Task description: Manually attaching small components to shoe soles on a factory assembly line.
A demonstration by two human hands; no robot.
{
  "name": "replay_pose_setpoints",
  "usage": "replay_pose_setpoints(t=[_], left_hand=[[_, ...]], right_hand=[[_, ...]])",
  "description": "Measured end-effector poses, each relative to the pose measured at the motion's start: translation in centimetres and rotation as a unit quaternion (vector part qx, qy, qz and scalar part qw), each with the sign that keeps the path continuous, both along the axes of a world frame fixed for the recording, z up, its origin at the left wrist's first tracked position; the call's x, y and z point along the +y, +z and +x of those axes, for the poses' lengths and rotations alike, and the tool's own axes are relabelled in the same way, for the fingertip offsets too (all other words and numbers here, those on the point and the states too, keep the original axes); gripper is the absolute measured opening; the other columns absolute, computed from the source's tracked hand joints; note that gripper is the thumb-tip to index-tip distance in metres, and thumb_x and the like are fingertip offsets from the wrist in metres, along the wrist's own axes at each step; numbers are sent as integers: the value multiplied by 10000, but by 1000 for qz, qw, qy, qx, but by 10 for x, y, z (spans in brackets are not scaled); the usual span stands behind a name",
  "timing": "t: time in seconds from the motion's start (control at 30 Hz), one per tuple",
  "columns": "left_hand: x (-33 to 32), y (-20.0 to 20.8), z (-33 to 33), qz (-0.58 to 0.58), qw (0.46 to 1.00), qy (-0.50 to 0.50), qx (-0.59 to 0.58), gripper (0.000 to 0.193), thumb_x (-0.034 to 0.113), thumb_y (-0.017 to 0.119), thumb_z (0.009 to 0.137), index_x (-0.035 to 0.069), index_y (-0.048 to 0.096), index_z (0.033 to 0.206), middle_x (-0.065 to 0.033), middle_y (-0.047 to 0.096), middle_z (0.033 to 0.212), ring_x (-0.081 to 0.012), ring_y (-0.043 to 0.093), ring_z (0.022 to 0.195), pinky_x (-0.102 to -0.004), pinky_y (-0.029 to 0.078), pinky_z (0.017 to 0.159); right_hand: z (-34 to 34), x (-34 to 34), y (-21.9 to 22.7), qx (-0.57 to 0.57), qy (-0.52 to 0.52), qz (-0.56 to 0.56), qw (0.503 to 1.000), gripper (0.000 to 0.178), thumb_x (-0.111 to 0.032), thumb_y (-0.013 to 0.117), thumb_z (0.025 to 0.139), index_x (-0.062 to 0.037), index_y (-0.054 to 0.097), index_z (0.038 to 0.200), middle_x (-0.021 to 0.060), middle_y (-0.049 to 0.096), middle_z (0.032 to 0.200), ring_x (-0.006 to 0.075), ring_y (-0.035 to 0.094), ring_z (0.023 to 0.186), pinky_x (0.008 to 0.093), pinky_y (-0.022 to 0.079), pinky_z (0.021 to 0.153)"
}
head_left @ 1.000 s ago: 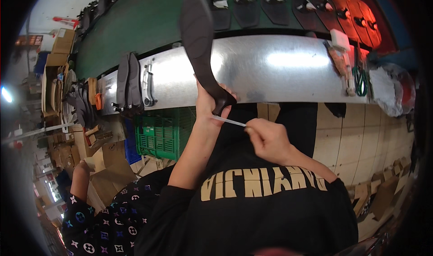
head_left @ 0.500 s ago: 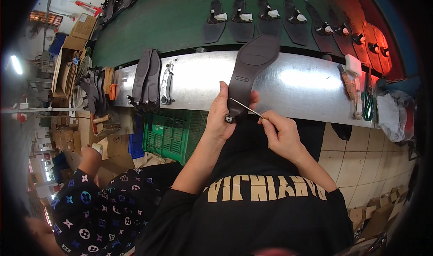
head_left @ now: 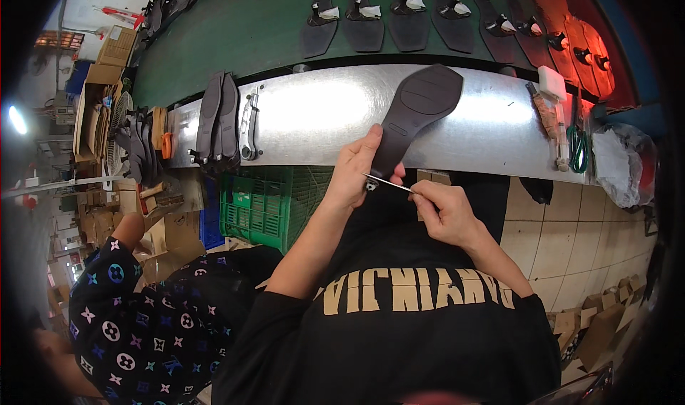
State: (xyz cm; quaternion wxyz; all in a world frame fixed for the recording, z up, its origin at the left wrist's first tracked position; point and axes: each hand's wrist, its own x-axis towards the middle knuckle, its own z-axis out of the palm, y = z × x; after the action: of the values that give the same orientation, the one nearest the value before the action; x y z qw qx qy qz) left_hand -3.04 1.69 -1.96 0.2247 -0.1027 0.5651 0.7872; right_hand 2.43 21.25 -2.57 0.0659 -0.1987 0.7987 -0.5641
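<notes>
A dark brown sandal sole slants up and to the right over the metal bench edge, its broad toe end away from me. My left hand is closed round its narrow heel end, thumb along the left edge. A small knobbly dark part shows below those fingers. In my right hand is a thin metal rod, pinched between thumb and fingers. The rod's tip points left and lies across the heel end beside my left hand. What the tip touches there is too small to tell.
On the metal bench lie paired sandal soles, a metal tool and green-handled scissors. Beyond, sandal pieces line a green belt. A green crate stands below; another person sits at left.
The sole has swung right and come a little nearer, with its toe end now over the metal bench. The rod lies flatter across the heel. The whole view has shifted slightly.
</notes>
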Motion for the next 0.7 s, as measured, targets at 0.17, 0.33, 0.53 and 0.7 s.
replay_pose_setpoints(t=[0.17,0.33,0.53,0.7], left_hand=[[-10,-10,-14,-36,998,57,1,559,490,427,1013,-18,637,908,-128,659,691,-173,629,527,-290,523,521],[-52,27,-31,-17,990,118,75,470,410,472,1007,-38,611,979,-160,671,750,-205,628,523,-307,532,518],[-214,57,-71,-285,908,242,190,248,252,684,898,9,711,934,14,663,815,-58,568,720,-220,429,677],[-364,77,-87,-654,724,171,138,434,344,670,869,-37,695,1074,-126,734,911,-183,684,834,-330,505,762]], right_hand=[[8,-13,13,135,73,-35,987,112,-40,651,758,-80,632,861,93,605,712,266,618,614,334,492,539],[-16,28,22,-15,-125,-45,991,114,5,543,916,19,643,968,63,634,793,125,544,629,236,438,585],[-55,95,5,122,-222,149,956,301,23,521,879,13,626,1161,102,501,877,204,520,800,287,429,719],[-75,139,-3,157,-304,302,890,338,-3,558,868,-16,623,1199,164,577,1101,304,554,1021,356,426,925]])
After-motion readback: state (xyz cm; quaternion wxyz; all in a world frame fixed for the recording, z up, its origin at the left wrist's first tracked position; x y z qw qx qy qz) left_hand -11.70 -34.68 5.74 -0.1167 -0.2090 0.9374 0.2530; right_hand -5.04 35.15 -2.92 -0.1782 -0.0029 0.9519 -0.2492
